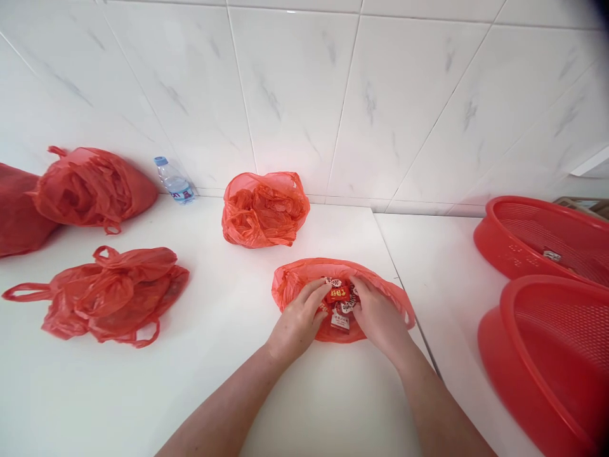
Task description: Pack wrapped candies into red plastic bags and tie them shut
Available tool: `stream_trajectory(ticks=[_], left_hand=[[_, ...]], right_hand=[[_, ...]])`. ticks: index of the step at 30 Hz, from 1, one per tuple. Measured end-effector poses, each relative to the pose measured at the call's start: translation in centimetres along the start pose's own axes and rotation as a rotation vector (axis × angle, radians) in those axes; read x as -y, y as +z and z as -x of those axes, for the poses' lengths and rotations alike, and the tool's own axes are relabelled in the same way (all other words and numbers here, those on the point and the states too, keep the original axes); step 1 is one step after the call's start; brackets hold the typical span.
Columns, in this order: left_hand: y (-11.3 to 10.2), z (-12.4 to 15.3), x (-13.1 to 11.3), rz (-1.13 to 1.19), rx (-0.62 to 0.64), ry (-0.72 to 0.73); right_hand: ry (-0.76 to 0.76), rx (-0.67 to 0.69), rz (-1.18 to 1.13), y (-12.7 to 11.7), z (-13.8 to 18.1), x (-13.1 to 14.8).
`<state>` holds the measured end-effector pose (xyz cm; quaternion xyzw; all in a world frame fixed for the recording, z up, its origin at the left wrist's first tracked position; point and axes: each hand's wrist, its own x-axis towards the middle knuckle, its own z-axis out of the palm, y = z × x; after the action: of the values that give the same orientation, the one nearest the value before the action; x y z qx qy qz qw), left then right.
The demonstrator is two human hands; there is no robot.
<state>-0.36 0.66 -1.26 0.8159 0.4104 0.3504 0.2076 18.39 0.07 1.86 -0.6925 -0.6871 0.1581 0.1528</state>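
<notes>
An open red plastic bag point(295, 278) lies on the white counter in front of me, with small red and white packets point(339, 297) heaped inside it. My left hand point(299, 322) rests on the bag's left side, fingers bent and touching the packets. My right hand point(380, 317) is on the right side, fingers curled down onto the same heap. Whether either hand grips a packet is hidden by the fingers.
More red bags lie around: one at the wall point(264, 208), a pile at left point(114, 293), two at far left point(90, 185). A small water bottle point(174, 181) lies by the wall. Two red mesh baskets point(547, 238) point(556, 355) stand at right.
</notes>
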Motion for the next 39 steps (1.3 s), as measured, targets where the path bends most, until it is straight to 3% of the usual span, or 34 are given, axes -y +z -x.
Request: stream_trajectory(ticks=[4, 8, 11, 16, 20, 26, 32, 39], left_hand=[[-0.2, -0.2, 0.5, -0.164, -0.086, 0.064], [-0.4, -0.2, 0.3, -0.166, -0.102, 0.183], [-0.1, -0.1, -0.4, -0.202, -0.049, 0.24], [0.7, 0.2, -1.1, -0.3, 0.119, 0.151], [1.1, 0.3, -0.6, -0.345, 0.143, 0.123], [1.1, 0.2, -0.1, -0.352, 0.058, 0.154], [0.4, 0.2, -0.4, -0.346, -0.023, 0.134], [-1.5, -0.3, 0.9, -0.375, -0.355, -0.105]], right_hand=[[0.036, 0.003, 0.015, 0.1, -0.2, -0.2], [0.073, -0.017, -0.021, 0.3, -0.4, -0.6], [0.092, -0.023, -0.08, 0.3, -0.6, -0.9], [0.113, -0.083, -0.189, 0.0, -0.6, -0.8], [0.111, -0.135, -0.26, 0.0, -0.7, -0.7], [0.02, -0.267, -0.217, 0.6, -0.8, -0.8], [-0.168, -0.288, -0.268, 0.5, -0.3, 0.2], [-0.136, -0.498, -0.296, -0.8, 0.6, 0.1]])
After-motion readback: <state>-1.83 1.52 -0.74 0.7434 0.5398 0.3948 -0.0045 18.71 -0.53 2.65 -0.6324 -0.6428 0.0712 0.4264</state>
